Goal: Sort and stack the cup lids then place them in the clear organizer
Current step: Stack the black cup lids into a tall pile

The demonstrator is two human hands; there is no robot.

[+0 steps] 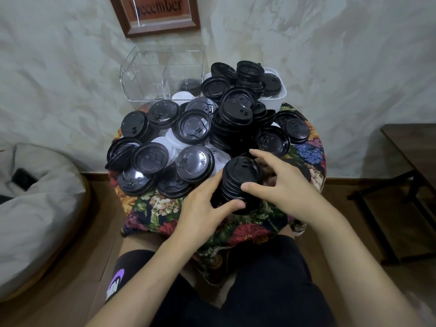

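Nearest, left hand (205, 206) and right hand (283, 185) grip a stack of black lids (240, 178) from either side over the floral cloth (151, 208), fingers curled round it; beyond, loose black and white lids (191, 131) lie heaped; farthest, the clear organizer (160, 74) stands against the wall (330, 67).

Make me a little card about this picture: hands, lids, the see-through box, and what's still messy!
left hand: holds the stack of black lids low on its side
right hand: grips the same stack near its top
stack: leaning a little, at the front of the floral cloth
loose black lids: heaped unsorted behind the stack, with white lids underneath
clear organizer: at the back; only some dark lids show inside, on its right
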